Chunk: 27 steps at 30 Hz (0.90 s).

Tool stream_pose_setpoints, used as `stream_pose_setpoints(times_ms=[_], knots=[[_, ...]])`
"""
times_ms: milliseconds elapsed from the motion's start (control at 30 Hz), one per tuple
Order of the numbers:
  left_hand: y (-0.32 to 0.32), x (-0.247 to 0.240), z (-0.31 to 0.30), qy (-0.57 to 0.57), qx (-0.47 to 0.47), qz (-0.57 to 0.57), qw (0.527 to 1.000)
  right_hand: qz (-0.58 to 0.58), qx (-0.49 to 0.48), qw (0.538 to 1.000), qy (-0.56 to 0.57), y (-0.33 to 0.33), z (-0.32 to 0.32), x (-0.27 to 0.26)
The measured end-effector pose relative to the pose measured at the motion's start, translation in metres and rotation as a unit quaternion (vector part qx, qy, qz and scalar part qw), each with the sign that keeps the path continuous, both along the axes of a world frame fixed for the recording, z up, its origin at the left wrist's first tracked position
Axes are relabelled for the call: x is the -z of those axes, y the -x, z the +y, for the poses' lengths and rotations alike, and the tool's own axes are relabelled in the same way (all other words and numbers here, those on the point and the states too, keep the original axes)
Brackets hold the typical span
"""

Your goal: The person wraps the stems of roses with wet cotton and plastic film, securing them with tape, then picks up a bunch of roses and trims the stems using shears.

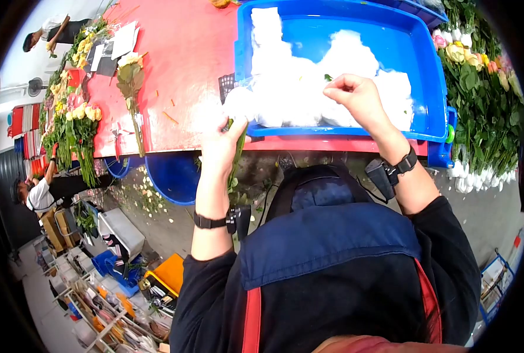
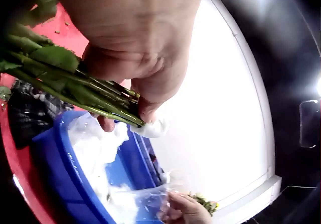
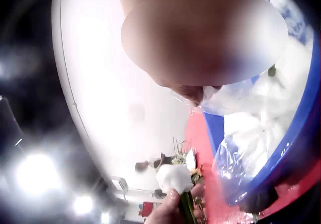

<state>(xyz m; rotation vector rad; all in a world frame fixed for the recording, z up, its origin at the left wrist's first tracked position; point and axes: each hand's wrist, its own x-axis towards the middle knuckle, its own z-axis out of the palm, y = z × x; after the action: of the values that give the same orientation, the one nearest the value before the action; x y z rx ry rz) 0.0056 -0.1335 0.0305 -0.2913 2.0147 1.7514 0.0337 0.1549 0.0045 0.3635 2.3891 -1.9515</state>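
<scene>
Closest to the lens, the left hand point(image 2: 135, 38) has its fingers curled tight round a bundle of green stems point(image 2: 75, 86). Their cut ends are capped with a white cotton wad point(image 2: 153, 128). The hand holds them ends-up at the near edge of the blue tray point(image 1: 426, 76), which seems to keep the wad level with the supply rather than down by the floor. Across from it the right hand point(image 1: 359, 97) pinches clear plastic film point(image 3: 235, 96) between thumb and fingertips, raised just above the loose cotton point(image 1: 297, 88) heaped in the tray, so the film hangs free. The tray sits on a red table point(image 1: 179, 70), with a cut rose point(image 1: 131, 76) lying well off to the left and banked roses point(image 1: 479, 76) standing to the right. The blooms of the held stems drop below the table edge and cannot be seen. The film barely shows in the head view, and a blur covers the right hand's fingers in its own wrist view.
</scene>
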Motion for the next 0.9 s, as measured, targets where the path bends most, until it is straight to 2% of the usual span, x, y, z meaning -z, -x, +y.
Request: stream_pose_setpoints(times_ms=[67,133,167,200,233,267,367,467,500,533,567,600,667,700,733,767,800,833,900], knots=[[-0.011,-0.018,-0.001,-0.054,0.024,0.004,0.998,0.022,-0.015,0.999,-0.045,-0.005,-0.028,-0.01],[-0.02,-0.019,0.002,-0.101,0.083,-0.054,0.99,-0.036,-0.077,0.996,0.002,-0.012,-0.065,-0.013],[-0.024,-0.017,0.007,-0.123,0.097,-0.075,0.985,0.05,-0.112,0.992,0.014,-0.014,-0.08,0.008],[-0.025,-0.016,0.008,-0.146,0.112,-0.098,0.978,0.113,-0.087,0.989,0.027,-0.018,-0.097,-0.004],[-0.024,-0.009,0.004,-0.15,0.115,-0.09,0.978,0.025,-0.11,0.992,0.064,-0.018,-0.097,0.002],[-0.023,-0.009,0.0,-0.147,0.102,-0.083,0.98,-0.064,-0.133,0.984,0.102,-0.018,-0.093,0.01],[-0.024,-0.005,-0.016,-0.125,0.065,-0.045,0.989,-0.174,-0.048,0.933,0.313,-0.011,-0.079,-0.004],[-0.029,0.006,-0.018,0.035,0.075,0.083,0.993,-0.096,-0.003,0.937,0.337,0.002,-0.09,-0.018],[-0.032,0.011,-0.02,0.04,0.085,0.147,0.985,-0.043,-0.051,0.964,0.256,0.004,-0.103,-0.032],[-0.033,0.019,-0.021,0.095,0.094,0.251,0.959,0.009,-0.095,0.98,0.172,0.002,-0.119,-0.043],[-0.032,0.02,-0.026,0.145,0.1,0.275,0.945,0.111,-0.144,0.979,0.09,-0.001,-0.132,-0.046],[-0.029,0.014,-0.03,0.194,0.107,0.298,0.929,0.214,-0.182,0.953,-0.111,-0.002,-0.137,-0.047],[-0.013,0.021,-0.047,0.216,0.106,0.222,0.945,0.277,-0.174,0.923,-0.201,-0.01,-0.152,-0.042],[-0.004,-0.003,-0.047,0.115,0.071,0.053,0.989,0.257,-0.181,0.933,-0.175,-0.015,-0.157,-0.035],[0.006,0.004,-0.057,0.032,0.059,0.029,0.997,0.214,-0.185,0.949,-0.137,-0.02,-0.163,-0.027],[0.013,0.006,-0.066,-0.066,0.051,0.019,0.996,0.111,-0.175,0.978,-0.036,-0.026,-0.168,-0.017],[0.018,0.0,-0.068,-0.162,0.041,0.007,0.986,0.009,-0.159,0.985,0.067,-0.029,-0.173,-0.008],[0.02,-0.009,-0.063,-0.185,0.054,0.024,0.981,-0.018,-0.119,0.979,0.166,-0.03,-0.177,0.001],[0.026,0.001,-0.061,-0.24,0.063,-0.007,0.969,-0.066,-0.037,0.93,0.359,-0.029,-0.186,0.013]])
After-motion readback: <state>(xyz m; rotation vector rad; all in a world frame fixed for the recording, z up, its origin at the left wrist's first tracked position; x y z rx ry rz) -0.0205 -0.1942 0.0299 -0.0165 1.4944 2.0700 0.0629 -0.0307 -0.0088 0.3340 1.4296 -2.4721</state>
